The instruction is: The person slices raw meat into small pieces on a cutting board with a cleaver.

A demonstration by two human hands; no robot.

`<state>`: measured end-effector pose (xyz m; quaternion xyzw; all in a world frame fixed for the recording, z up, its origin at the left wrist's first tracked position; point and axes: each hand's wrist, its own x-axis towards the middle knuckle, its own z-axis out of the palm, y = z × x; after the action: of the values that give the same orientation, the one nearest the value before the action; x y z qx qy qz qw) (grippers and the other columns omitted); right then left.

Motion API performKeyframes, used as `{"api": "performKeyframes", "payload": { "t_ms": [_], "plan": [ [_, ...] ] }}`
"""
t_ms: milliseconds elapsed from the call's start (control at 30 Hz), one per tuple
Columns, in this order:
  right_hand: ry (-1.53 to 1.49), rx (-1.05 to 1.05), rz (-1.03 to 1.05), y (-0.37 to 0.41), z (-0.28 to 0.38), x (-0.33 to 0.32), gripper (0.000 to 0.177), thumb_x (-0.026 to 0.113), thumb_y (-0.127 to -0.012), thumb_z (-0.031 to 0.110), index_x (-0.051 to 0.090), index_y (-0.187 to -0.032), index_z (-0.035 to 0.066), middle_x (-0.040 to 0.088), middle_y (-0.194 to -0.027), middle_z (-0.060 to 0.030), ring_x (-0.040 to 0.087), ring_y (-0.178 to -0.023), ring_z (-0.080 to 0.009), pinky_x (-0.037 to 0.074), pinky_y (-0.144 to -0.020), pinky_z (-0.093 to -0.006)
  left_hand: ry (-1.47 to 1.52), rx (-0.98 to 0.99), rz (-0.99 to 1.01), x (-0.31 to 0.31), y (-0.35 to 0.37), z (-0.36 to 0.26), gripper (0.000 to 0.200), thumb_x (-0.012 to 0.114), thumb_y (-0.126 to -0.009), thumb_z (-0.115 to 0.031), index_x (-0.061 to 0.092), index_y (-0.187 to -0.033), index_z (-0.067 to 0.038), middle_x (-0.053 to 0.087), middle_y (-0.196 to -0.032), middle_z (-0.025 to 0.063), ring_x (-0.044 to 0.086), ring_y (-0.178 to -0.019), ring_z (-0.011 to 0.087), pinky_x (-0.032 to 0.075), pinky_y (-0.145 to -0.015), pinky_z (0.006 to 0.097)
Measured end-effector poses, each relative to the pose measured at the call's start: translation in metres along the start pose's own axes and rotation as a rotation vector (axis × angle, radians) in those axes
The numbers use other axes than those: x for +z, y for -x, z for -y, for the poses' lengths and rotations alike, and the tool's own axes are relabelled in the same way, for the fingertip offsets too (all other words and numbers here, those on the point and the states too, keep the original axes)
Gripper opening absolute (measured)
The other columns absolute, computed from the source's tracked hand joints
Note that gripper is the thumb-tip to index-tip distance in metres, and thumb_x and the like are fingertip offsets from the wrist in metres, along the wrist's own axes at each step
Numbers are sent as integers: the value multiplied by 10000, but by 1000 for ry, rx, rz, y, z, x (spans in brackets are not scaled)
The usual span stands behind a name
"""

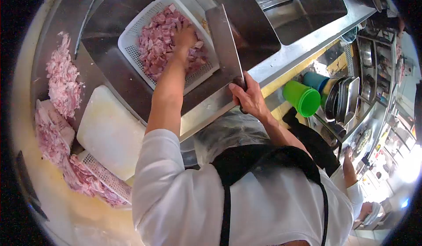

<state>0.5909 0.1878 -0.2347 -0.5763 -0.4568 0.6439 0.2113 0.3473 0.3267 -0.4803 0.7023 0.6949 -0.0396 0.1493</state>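
Now the left hand (184, 39) is resting on meat (156, 46) in the basket (131, 48), its grip impossible to tell; the right hand (250, 97) is holding a cleaver (225, 43) by its handle, just beside the basket.

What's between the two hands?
Head view: between the left hand, in the cut meat, and the right hand lie the rim of the white basket and the blade of the cleaver it grips.

I find no readable text, label, brand or number here; the far shelves (379, 57) are probably too blurred.
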Motion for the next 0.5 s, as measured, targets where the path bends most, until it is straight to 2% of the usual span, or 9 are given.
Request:
{"api": "performKeyframes", "payload": {
  "t_ms": [67,100,167,200,267,300,400,433,500],
  "plan": [
    [19,-3,17,-2,1,-3,271,633,-941,238,537,-1027,0,557,-628,-38,533,-527,-119,433,-475,-291,88,54,-133,2,-1,11,346,649,-807,-223,713,-1147,-216,581,-1336,139,489,-1272,393,357,-1069,551],
    [-15,-5,28,-3,1,-4,268,632,-940,233,533,-1025,-1,557,-631,-37,528,-522,-119,431,-473,-292,82,53,-135,-2,-5,18,346,649,-807,-223,713,-1147,-216,581,-1336,139,489,-1272,393,357,-1069,551],
    [-48,-13,42,-4,3,-4,265,632,-940,227,530,-1023,-3,556,-634,-37,523,-517,-119,429,-471,-293,499,-215,-200,-4,-12,29,225,653,-818,-140,744,-1023,-139,720,-1036,86,668,-989,303,527,-846,411],
    [-72,0,22,-5,3,-4,234,619,-938,207,522,-987,0,546,-627,-35,517,-504,-117,426,-470,-285,495,-216,-206,-3,-12,32,225,653,-818,-140,744,-1023,-139,720,-1036,86,668,-989,303,527,-846,411],
    [-101,9,12,-5,2,-2,206,606,-935,186,513,-951,3,535,-621,-32,511,-490,-115,422,-469,-277,1678,-495,-421,-41,9,31,67,675,-828,-87,710,-875,-54,721,-866,62,683,-755,221,522,-611,309],
    [-96,26,10,-6,1,-3,212,612,-938,192,520,-986,7,540,-621,-32,509,-499,-117,421,-466,-286,1713,-615,-386,-59,19,38,54,675,-859,-63,645,-881,-24,696,-853,70,654,-758,158,496,-582,266],
    [-80,21,46,-4,8,0,216,618,-939,195,521,-1008,15,544,-623,-31,511,-512,-120,419,-464,-295,1918,-459,-542,-113,67,38,112,664,-869,-37,593,-954,-17,679,-871,94,649,-753,178,504,-584,291],
    [-49,-2,25,-5,7,1,204,615,-933,195,509,-950,22,540,-615,-36,508,-487,-123,413,-451,-291,1917,-489,-548,-129,85,40,195,696,-880,-91,610,-1035,-11,682,-977,110,654,-829,229,540,-711,344],
    [52,-52,27,-4,4,1,192,610,-928,191,500,-890,38,531,-594,-35,508,-463,-121,402,-435,-286,1916,-463,-564,-150,118,55,238,680,-891,-92,593,-1096,-7,680,-1001,116,655,-853,231,543,-717,345]
  ]
}}
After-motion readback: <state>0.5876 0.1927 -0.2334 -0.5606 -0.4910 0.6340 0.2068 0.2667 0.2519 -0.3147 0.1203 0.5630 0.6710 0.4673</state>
